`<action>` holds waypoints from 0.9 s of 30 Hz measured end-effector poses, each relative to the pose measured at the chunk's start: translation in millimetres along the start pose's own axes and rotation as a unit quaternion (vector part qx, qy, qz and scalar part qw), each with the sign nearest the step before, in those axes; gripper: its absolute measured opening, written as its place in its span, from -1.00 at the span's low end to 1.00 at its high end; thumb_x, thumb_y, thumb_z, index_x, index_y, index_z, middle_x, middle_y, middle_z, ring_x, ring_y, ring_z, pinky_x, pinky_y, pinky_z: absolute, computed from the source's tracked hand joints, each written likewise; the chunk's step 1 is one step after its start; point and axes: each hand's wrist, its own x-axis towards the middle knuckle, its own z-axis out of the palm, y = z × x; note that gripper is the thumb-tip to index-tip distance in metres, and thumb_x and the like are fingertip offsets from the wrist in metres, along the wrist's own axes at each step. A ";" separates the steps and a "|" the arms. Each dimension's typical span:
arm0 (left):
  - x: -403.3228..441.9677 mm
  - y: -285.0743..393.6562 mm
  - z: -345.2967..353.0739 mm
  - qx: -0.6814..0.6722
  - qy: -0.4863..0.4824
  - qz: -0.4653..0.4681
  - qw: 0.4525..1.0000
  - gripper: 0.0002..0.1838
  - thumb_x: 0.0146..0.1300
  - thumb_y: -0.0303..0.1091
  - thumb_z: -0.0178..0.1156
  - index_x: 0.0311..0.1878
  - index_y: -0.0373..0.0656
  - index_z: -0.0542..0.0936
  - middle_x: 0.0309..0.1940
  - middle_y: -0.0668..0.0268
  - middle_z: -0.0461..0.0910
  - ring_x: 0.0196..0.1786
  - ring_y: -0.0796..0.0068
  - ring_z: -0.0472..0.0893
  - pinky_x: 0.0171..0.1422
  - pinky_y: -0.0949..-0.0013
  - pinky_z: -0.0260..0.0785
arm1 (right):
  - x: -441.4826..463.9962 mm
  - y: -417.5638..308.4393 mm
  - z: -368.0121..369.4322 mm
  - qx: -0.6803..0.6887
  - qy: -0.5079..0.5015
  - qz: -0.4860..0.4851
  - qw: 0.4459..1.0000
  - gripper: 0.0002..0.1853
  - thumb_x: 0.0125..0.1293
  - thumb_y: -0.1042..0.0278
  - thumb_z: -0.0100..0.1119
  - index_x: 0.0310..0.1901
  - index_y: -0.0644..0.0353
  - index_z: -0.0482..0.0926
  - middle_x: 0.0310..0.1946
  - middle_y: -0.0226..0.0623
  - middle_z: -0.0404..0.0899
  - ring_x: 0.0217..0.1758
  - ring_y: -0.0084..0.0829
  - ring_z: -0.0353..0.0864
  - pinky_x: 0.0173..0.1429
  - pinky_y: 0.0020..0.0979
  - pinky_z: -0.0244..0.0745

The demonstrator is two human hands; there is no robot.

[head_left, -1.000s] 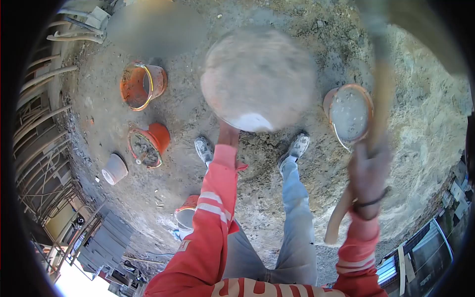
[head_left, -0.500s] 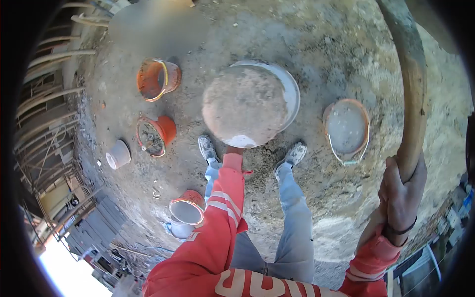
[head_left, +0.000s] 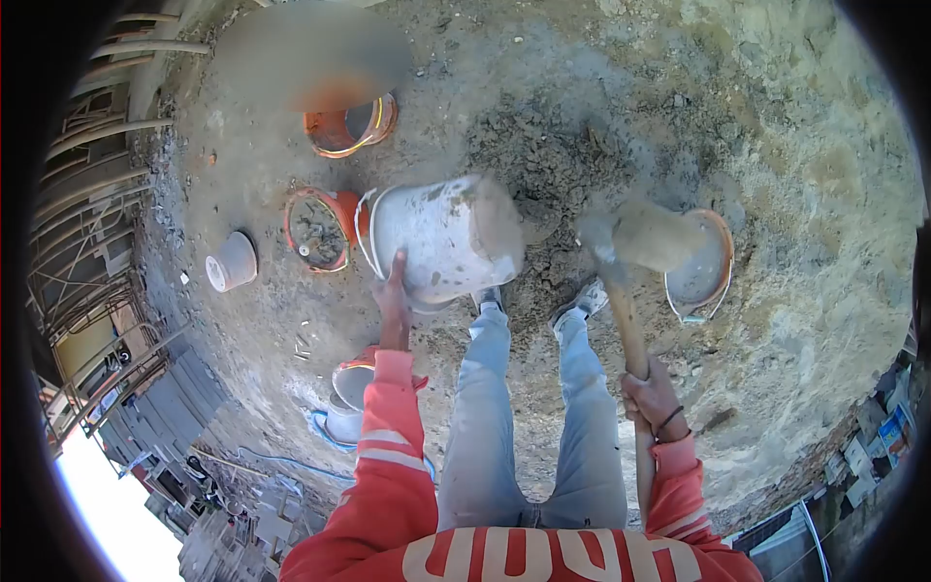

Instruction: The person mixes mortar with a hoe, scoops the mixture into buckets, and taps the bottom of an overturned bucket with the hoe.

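Note:
My left hand (head_left: 393, 312) grips the side of a white bucket (head_left: 427, 233), one finger lying up along its wall. The bucket is tipped on its side above the ground, base to the right, its wire handle hanging at the left. My right hand (head_left: 655, 396) is closed round the wooden handle (head_left: 628, 325) of a hoe. The hoe's broad, mud-coated blade (head_left: 659, 236) hangs over the ground, partly in front of a bucket of grey liquid (head_left: 703, 276). Wet grey mortar (head_left: 553, 145) lies spread between and beyond my feet.
Left of me stand an orange bucket (head_left: 349, 215) with grey material inside, another orange bucket (head_left: 383, 126) partly blurred, and a small white pail (head_left: 231, 262). More buckets (head_left: 351, 383) sit near my left sleeve. Wooden poles (head_left: 107, 131) line the far left.
The white bucket has turned from base-up onto its side and moved left with my left hand. My right hand has brought the hoe down and inward from the far right.

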 end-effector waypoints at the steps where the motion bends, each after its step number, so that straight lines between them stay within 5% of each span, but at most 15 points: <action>1: -0.4 -7.5 -20.4 -0.002 -0.003 -0.004 1.000 -0.40 0.22 0.05 0.28 -0.01 -0.40 0.58 -0.19 0.12 0.64 -0.22 0.28 0.64 -0.11 0.13 0.51 | 3.8 18.0 7.3 0.005 -0.017 0.038 0.999 -0.84 0.18 0.52 0.10 -0.25 0.19 0.33 -0.65 -0.44 0.32 -0.76 -0.63 0.27 -0.72 -0.50 0.21; 3: 0.5 -26.2 -50.2 0.277 0.027 0.022 0.960 -0.49 0.15 0.02 0.32 -0.20 -0.37 0.67 -0.34 0.07 0.67 -0.36 0.19 0.65 -0.22 0.12 0.47 | 2.3 41.9 18.8 0.011 -0.025 0.078 0.997 -0.84 0.19 0.53 0.11 -0.27 0.19 0.33 -0.64 -0.43 0.33 -0.75 -0.61 0.27 -0.72 -0.49 0.22; 7: -0.6 -83.0 -64.0 0.476 0.024 0.026 0.879 -0.52 0.11 0.01 0.33 -0.19 -0.30 0.69 -0.33 -0.04 0.66 -0.29 0.05 0.65 -0.13 0.09 0.47 | -15.0 74.9 21.6 0.033 -0.010 0.151 0.988 -0.85 0.18 0.52 0.16 -0.29 0.18 0.36 -0.64 -0.44 0.33 -0.73 -0.60 0.30 -0.68 -0.47 0.26; 9: 2.3 -119.8 -81.9 0.553 0.025 -0.045 0.832 -0.57 0.12 0.01 0.30 -0.13 -0.17 0.70 -0.26 -0.03 0.66 -0.15 -0.06 0.63 0.03 0.02 0.43 | -21.0 97.9 10.8 0.065 0.001 0.168 0.984 -0.86 0.18 0.50 0.18 -0.29 0.20 0.40 -0.64 -0.44 0.33 -0.72 -0.60 0.31 -0.65 -0.47 0.29; 13: 13.6 -181.1 -111.0 0.509 -0.114 -0.129 0.844 -0.59 0.12 0.00 0.31 -0.09 -0.09 0.70 -0.21 0.02 0.67 -0.03 -0.02 0.61 0.15 0.03 0.39 | -25.8 141.9 -19.3 0.060 0.095 0.184 0.976 -0.82 0.18 0.44 0.22 -0.24 0.24 0.44 -0.64 -0.42 0.39 -0.70 -0.55 0.38 -0.62 -0.44 0.38; 16: 7.3 -160.0 -90.5 0.613 -0.140 -0.079 0.774 -0.66 0.11 -0.11 0.32 -0.12 -0.10 0.67 -0.21 0.04 0.68 -0.04 0.06 0.65 0.13 0.09 0.43 | -16.0 197.9 -50.9 0.034 0.133 0.192 0.972 -0.82 0.22 0.35 0.22 -0.25 0.24 0.46 -0.63 -0.39 0.43 -0.69 -0.54 0.42 -0.62 -0.42 0.41; 19: -8.2 -121.1 -44.4 0.497 -0.260 0.012 0.828 -0.71 0.11 -0.19 0.30 -0.16 -0.15 0.65 -0.23 0.08 0.69 -0.15 0.11 0.68 0.04 0.15 0.48 | 15.9 265.6 -82.3 0.066 0.148 0.204 0.966 -0.81 0.24 0.31 0.22 -0.30 0.24 0.46 -0.64 -0.37 0.43 -0.71 -0.50 0.41 -0.62 -0.38 0.40; 20: -13.2 -122.0 -28.7 0.500 -0.302 0.107 0.804 -0.74 0.11 -0.27 0.29 -0.16 -0.17 0.62 -0.26 0.12 0.69 -0.25 0.17 0.69 -0.08 0.23 0.52 | 27.6 285.1 -88.8 0.096 0.146 0.216 0.961 -0.79 0.25 0.27 0.22 -0.33 0.23 0.46 -0.66 -0.35 0.42 -0.72 -0.47 0.40 -0.64 -0.35 0.39; 22: -41.9 -91.6 27.8 0.424 -0.399 0.079 0.809 -0.74 0.11 -0.30 0.29 -0.14 -0.19 0.60 -0.31 0.13 0.68 -0.27 0.20 0.69 -0.12 0.25 0.53 | 50.6 324.2 -97.8 0.103 0.157 0.225 0.956 -0.78 0.26 0.27 0.22 -0.34 0.25 0.46 -0.67 -0.33 0.42 -0.73 -0.44 0.41 -0.63 -0.33 0.39; 27: -151.0 -59.5 190.2 0.415 -0.580 0.174 0.679 -0.62 0.06 -0.24 0.35 -0.07 -0.18 0.56 -0.29 0.17 0.66 -0.22 0.20 0.67 -0.07 0.23 0.50 | 77.8 394.7 -106.5 0.038 0.193 0.265 0.944 -0.71 0.30 0.19 0.19 -0.34 0.30 0.49 -0.66 -0.28 0.48 -0.69 -0.38 0.49 -0.58 -0.29 0.47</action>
